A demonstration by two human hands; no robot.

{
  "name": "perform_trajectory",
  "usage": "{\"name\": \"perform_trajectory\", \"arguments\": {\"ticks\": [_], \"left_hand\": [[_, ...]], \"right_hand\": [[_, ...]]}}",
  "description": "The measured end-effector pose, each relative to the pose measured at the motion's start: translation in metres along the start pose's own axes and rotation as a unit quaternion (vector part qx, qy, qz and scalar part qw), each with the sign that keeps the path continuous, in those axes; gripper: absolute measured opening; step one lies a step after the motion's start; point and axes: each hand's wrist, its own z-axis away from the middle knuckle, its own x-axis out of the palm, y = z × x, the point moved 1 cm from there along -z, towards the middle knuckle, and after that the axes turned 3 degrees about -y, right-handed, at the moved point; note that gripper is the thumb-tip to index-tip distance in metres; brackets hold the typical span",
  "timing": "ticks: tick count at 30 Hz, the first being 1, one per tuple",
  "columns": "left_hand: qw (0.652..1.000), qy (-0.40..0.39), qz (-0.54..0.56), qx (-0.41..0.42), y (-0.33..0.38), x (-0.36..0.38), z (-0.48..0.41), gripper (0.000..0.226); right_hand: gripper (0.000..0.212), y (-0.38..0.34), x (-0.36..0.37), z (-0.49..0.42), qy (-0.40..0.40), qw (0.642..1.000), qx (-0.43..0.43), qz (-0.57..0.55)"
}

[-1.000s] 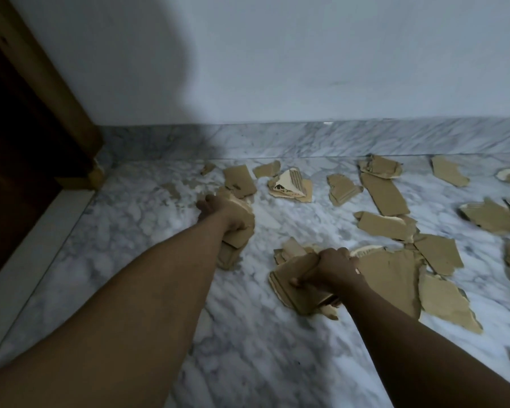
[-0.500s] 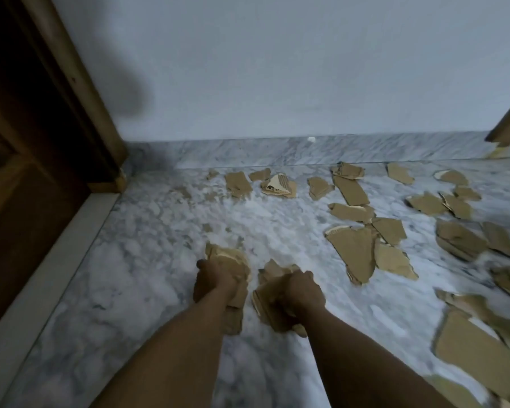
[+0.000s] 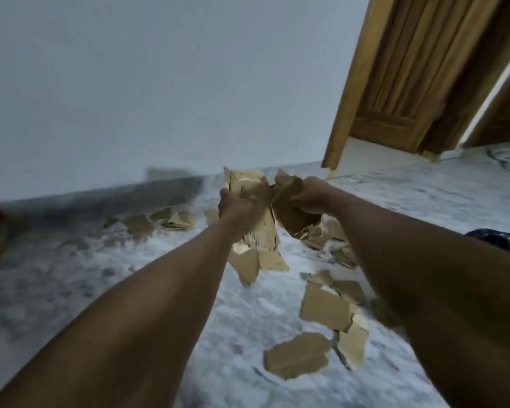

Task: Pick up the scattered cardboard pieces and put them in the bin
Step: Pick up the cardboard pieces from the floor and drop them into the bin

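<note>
My left hand grips a stack of torn brown cardboard pieces that hangs down from the fist, raised above the floor. Right beside it my right hand grips another crumpled bunch of cardboard; the two bundles touch. Several loose cardboard pieces lie on the marble floor below: a rounded piece near me, a larger one to its right, and small scraps by the wall. No bin is in view.
A white wall with a grey marble skirting runs along the back. A wooden door and frame stand at the upper right. A dark patterned thing shows at the right edge. The view is tilted and blurred.
Both hands have lifted their cardboard bundles off the floor and brought them together. My view has swung right, bringing the right-hand wooden door into sight.
</note>
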Motion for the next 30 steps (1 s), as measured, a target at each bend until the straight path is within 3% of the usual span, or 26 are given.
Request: {"name": "perform_trajectory", "arguments": {"ticks": [4,7,8,12,16,19,21,24,26,28,30], "left_hand": [[0.995,-0.084,0.048,0.013,0.085,0.090,0.020,0.060],[0.991,-0.133,0.010,0.002,0.131,0.168,0.056,0.049],[0.988,-0.154,-0.006,0.007,0.143,0.196,0.071,0.046],[0.968,-0.252,-0.015,-0.015,0.165,0.296,0.131,0.036],[0.947,-0.314,-0.073,-0.003,0.158,0.362,0.173,0.026],[0.918,-0.385,-0.093,-0.018,0.145,0.386,0.179,0.030],[0.904,-0.409,-0.122,0.001,0.139,0.390,0.173,0.047],[0.903,-0.380,-0.185,0.074,0.126,0.388,0.151,0.060],[0.888,-0.345,-0.279,0.124,0.111,0.383,0.137,0.059],[0.872,-0.368,-0.314,0.077,0.090,0.377,0.130,0.059],[0.860,-0.431,-0.274,-0.026,0.068,0.373,0.133,0.044]], "right_hand": [[0.014,0.063,-0.095,0.053,0.023,0.996,0.063,-0.055],[0.051,0.138,-0.147,0.088,0.018,0.982,0.176,-0.062],[0.053,0.165,-0.160,0.100,0.008,0.977,0.202,-0.065],[0.031,0.251,-0.190,0.163,-0.025,0.954,0.291,-0.073],[0.028,0.313,-0.182,0.195,-0.026,0.931,0.354,-0.086],[0.040,0.339,-0.168,0.202,-0.031,0.922,0.366,-0.120],[0.044,0.353,-0.160,0.211,-0.015,0.920,0.373,-0.121],[0.044,0.383,-0.150,0.233,0.063,0.906,0.405,-0.103],[0.045,0.401,-0.139,0.258,0.096,0.890,0.445,-0.025],[0.042,0.415,-0.123,0.285,0.119,0.863,0.491,0.007],[0.030,0.425,-0.102,0.309,0.126,0.836,0.531,-0.050]]}}
